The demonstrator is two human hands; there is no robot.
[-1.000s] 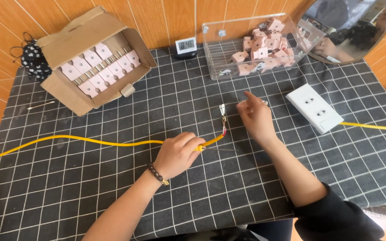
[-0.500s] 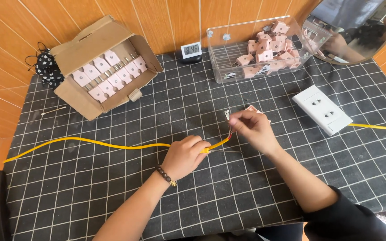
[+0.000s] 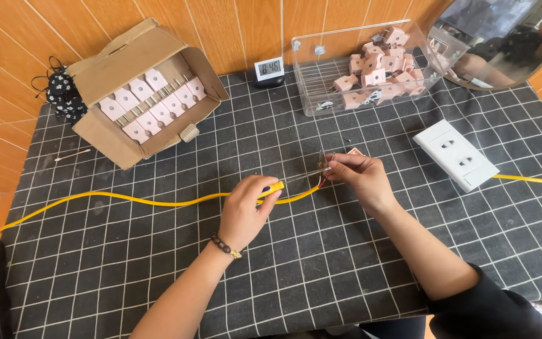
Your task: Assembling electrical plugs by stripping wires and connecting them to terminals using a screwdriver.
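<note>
Across the middle of the black gridded table [image 3: 127, 270] we record the yellow cable [image 3: 127, 199] running from its left edge, the left hand [image 3: 246, 210] pinching it near its end, and the right hand [image 3: 359, 177] gripping the bared wire tips [image 3: 321, 164].

The yellow cable [image 3: 158, 201] has a smooth, slightly glossy plastic sheath, and bare metal wire strands [image 3: 321, 164] show at its end. The surface [image 3: 346, 251] wears a dark matt cloth with a white grid. The cardboard box [image 3: 120, 69] is plain, matt brown paperboard. The clear bin [image 3: 321, 69] is glossy, see-through plastic, holding matt pink plastic plugs [image 3: 371, 75]. The white socket block [image 3: 456, 154] is smooth, shiny plastic. The wall [image 3: 208, 19] behind looks like glazed orange tile.
</note>
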